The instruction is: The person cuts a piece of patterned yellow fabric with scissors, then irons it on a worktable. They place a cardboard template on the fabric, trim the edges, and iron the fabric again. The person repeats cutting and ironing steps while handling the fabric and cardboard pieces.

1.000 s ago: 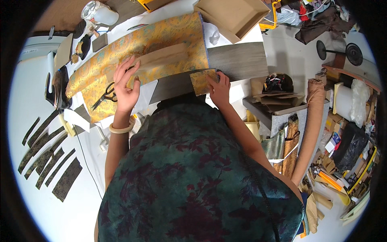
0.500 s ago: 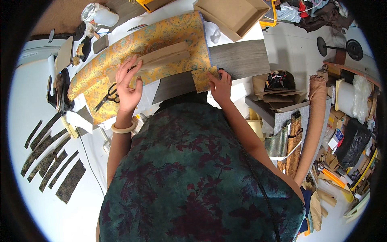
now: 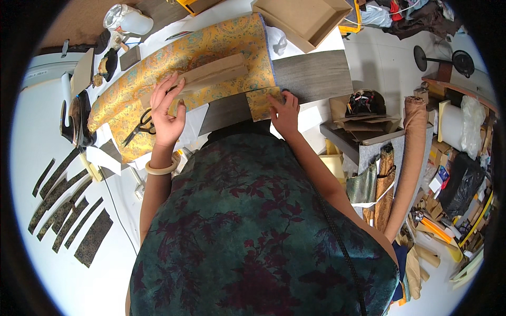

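A sheet of yellow brocade fabric [image 3: 211,39] with a blue-edged right side lies across the table. On it rests a folded brown paper strip [image 3: 216,71]. My left hand [image 3: 169,113] is at the strip's left end, fingers stretched and apart, holding nothing that I can see. My right hand [image 3: 286,113] grips the right edge of a small rectangular yellow patterned piece [image 3: 258,105], its fingers lying partly over the top. That piece sits on a dark grey wood-look board [image 3: 226,113]. Black-handled scissors [image 3: 138,129] lie on the brocade, left of my left hand.
An open cardboard tray [image 3: 300,23] stands at the far right of the table. A clear jar [image 3: 129,20] is at the back left. Dark patterned strips [image 3: 68,200] lie at lower left. Fabric rolls [image 3: 408,158] lean on the right, near a grey box [image 3: 363,139].
My right hand has shifted slightly left along with the small yellow patterned piece, which now covers more of the dark board. My left hand has stayed almost in place.
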Action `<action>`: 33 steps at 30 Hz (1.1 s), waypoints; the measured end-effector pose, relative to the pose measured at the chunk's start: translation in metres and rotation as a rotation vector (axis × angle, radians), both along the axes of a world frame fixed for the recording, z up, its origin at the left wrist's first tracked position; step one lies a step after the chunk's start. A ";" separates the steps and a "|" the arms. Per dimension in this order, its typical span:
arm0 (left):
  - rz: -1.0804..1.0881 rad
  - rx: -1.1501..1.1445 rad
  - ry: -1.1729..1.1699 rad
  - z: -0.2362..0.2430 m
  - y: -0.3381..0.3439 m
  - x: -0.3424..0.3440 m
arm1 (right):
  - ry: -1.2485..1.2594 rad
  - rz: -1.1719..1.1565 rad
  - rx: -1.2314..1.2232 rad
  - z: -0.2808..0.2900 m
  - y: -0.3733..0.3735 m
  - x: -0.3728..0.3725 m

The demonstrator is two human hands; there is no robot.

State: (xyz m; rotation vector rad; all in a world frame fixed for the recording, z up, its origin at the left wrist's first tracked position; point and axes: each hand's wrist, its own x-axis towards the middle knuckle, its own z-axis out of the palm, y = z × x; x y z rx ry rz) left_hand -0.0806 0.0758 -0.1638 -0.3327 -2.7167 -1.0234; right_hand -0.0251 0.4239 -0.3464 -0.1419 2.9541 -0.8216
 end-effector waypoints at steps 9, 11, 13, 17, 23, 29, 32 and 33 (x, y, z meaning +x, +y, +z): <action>0.001 -0.011 0.002 0.000 0.000 0.001 | 0.017 -0.002 -0.003 0.002 -0.004 -0.001; 0.003 -0.018 0.004 0.001 0.001 0.001 | 0.014 -0.001 0.004 0.003 -0.005 -0.001; 0.004 -0.017 0.005 0.002 0.001 0.001 | 0.023 -0.002 0.010 0.003 -0.006 -0.001; -0.001 -0.006 0.007 0.002 0.002 0.001 | 0.029 -0.004 0.021 0.002 -0.006 0.000; -0.004 0.007 0.018 0.000 0.000 0.003 | 0.030 0.004 0.008 0.004 -0.006 -0.001; 0.038 -0.031 0.059 0.001 0.007 0.004 | 0.062 -0.077 0.111 -0.006 0.061 -0.015; 0.062 -0.063 0.083 0.002 0.009 0.005 | 0.030 -0.149 0.245 -0.002 0.103 -0.035; 0.079 -0.079 0.093 0.002 0.009 0.005 | 0.029 -0.162 0.257 0.002 0.109 -0.042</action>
